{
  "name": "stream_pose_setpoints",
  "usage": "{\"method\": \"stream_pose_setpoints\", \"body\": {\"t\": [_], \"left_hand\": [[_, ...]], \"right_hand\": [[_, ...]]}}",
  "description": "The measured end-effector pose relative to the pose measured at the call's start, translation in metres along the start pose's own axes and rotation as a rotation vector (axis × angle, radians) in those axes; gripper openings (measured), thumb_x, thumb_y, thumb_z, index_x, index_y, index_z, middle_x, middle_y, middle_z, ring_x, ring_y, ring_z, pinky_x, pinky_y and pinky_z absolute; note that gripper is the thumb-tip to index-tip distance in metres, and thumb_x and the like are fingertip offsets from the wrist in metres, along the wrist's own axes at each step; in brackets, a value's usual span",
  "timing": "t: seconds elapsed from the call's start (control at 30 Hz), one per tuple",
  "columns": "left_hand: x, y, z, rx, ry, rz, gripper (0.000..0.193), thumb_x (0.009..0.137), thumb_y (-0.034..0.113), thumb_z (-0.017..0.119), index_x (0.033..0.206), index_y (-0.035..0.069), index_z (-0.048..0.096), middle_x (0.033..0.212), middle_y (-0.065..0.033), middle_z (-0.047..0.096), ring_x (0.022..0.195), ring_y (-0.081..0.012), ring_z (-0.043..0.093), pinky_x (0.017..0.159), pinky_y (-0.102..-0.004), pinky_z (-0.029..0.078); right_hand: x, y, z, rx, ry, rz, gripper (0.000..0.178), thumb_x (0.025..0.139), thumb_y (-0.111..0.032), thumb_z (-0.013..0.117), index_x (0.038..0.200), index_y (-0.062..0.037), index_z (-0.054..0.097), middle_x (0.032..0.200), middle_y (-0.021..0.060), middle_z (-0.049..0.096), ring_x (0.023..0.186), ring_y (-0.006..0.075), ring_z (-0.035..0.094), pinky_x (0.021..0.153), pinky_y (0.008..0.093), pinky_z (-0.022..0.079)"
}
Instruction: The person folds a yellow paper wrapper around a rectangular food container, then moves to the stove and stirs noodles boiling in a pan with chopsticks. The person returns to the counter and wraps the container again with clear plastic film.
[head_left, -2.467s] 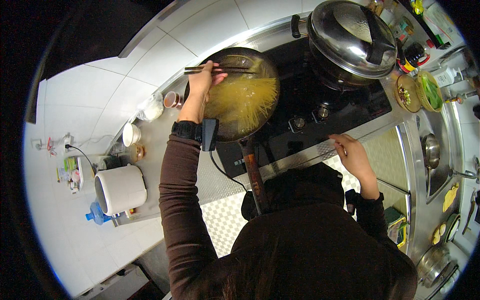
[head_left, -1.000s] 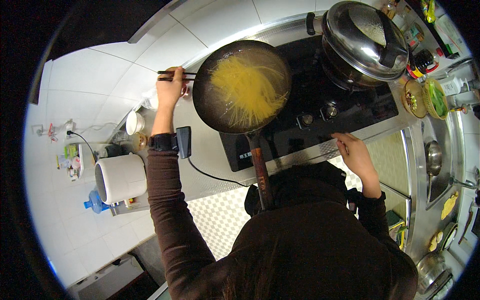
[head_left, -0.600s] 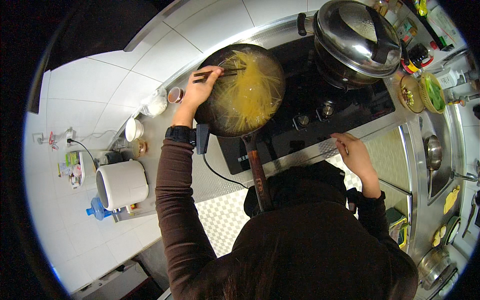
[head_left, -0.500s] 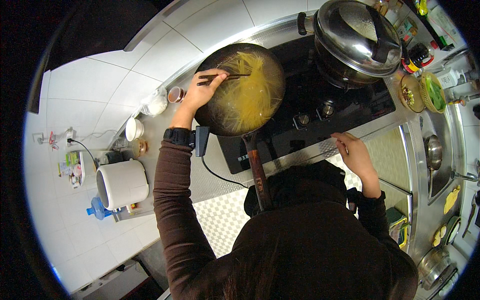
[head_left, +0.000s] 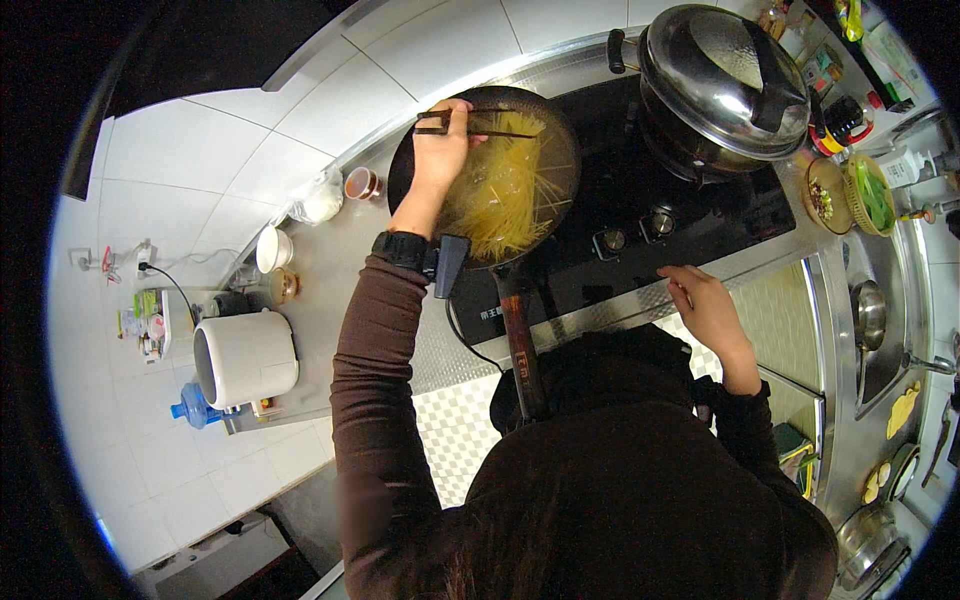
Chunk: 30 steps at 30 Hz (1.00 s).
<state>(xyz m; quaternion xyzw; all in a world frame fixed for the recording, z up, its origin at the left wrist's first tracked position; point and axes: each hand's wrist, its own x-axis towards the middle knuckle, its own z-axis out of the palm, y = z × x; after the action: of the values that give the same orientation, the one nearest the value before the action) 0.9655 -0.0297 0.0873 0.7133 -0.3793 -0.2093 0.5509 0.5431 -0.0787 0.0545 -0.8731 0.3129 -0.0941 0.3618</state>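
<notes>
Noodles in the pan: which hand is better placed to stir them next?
Left, probably: the left hand holds chopsticks over the pan, tips by the noodles. The right hand appears empty, apart from the pan, near the front of the stove.

Dark brown sleeves [head_left: 378, 345], black left wristband [head_left: 400, 249], small black box [head_left: 452, 266]; thin black cable [head_left: 472, 350]

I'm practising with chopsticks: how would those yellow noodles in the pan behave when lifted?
The yellow noodles would probably be slippery: they glisten as if wet in the pan. Their straight, fanned ends suggest some stiffness. They overlap, so several would likely rise together.
</notes>
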Motion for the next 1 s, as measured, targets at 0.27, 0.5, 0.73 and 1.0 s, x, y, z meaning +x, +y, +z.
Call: {"method": "stream_pose_setpoints", "body": {"t": [0.27,0.5,0.73,1.0], "left_hand": [[0.002,0.023,-0.017,0.359,0.027,-0.209,0.028,0.099,0.019,0.057,0.090,-0.008,0.063,0.073,-0.0135,0.069,0.059,-0.0225,0.071,0.048,-0.0315,0.054],[-0.019,0.066,-0.070,0.245,-0.053,-0.327,0.032,0.099,0.026,0.058,0.092,-0.005,0.063,0.078,-0.0101,0.064,0.056,-0.0222,0.069,0.049,-0.0279,0.055],[-0.063,0.070,-0.118,0.364,-0.202,-0.513,0.025,0.099,0.027,0.053,0.099,0.004,0.061,0.085,-0.0086,0.067,0.064,-0.0214,0.071,0.052,-0.0244,0.056],[-0.083,0.025,-0.078,0.016,0.156,-0.225,0.023,0.098,0.018,0.061,0.096,-0.004,0.065,0.083,-0.0104,0.067,0.068,-0.0165,0.067,0.063,-0.0305,0.062]], "right_hand": [[-0.008,0.010,0.001,-0.012,0.054,-0.066,0.025,0.090,-0.005,0.058,0.113,-0.0034,0.065,0.092,0.0173,0.065,0.075,0.0334,0.063,0.068,0.0392,0.049],[-0.012,0.017,0.004,-0.005,0.029,-0.034,0.024,0.091,-0.006,0.057,0.113,-0.0030,0.065,0.098,0.0189,0.067,0.076,0.0346,0.064,0.068,0.0398,0.051],[-0.008,0.015,0.008,-0.010,0.049,-0.082,0.023,0.090,-0.005,0.058,0.113,-0.0034,0.066,0.094,0.0172,0.066,0.073,0.0329,0.064,0.066,0.0389,0.050],[-0.007,0.014,0.010,-0.012,0.037,-0.134,0.023,0.091,-0.005,0.058,0.112,-0.0032,0.065,0.092,0.0170,0.066,0.073,0.0338,0.063,0.065,0.0391,0.050]]}}
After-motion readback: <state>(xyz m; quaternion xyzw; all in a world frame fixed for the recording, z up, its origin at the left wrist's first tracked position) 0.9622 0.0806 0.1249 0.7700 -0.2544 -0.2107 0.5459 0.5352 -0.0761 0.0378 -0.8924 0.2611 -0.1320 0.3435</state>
